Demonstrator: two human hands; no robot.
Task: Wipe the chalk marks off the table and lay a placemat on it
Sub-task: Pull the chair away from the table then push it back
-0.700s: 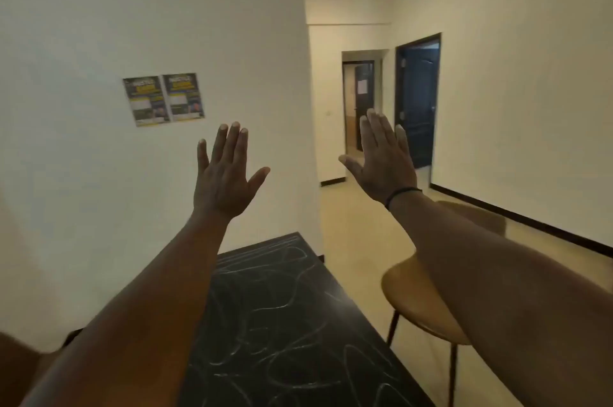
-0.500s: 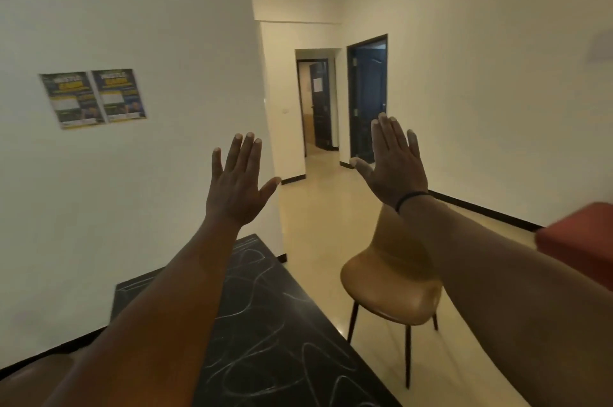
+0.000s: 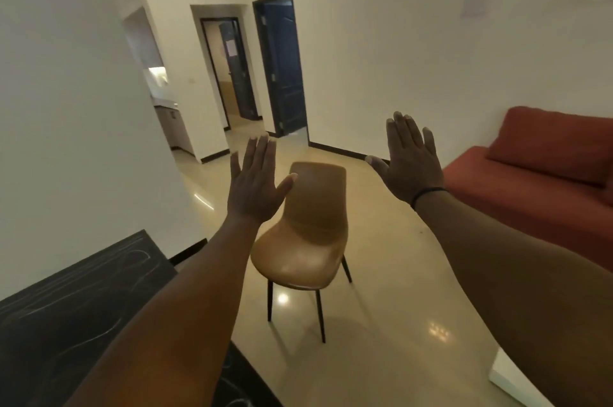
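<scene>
Hands are both raised in the air, holding nothing: the left hand point(image 3: 253, 182) and the right hand point(image 3: 409, 167) have straight, spread fingers. The black desk with white chalk marks point(image 3: 71, 303) lies at lower left. A tan moulded chair point(image 3: 306, 240) stands between the forearms, a red sofa point(image 3: 537, 181) at right.

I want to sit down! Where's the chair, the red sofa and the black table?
chair point(image 3: 306, 257), head view, on its seat.
red sofa point(image 3: 517, 194), head view, on its seat cushion.
black table point(image 3: 66, 317), head view, on its chalk-marked top.
</scene>
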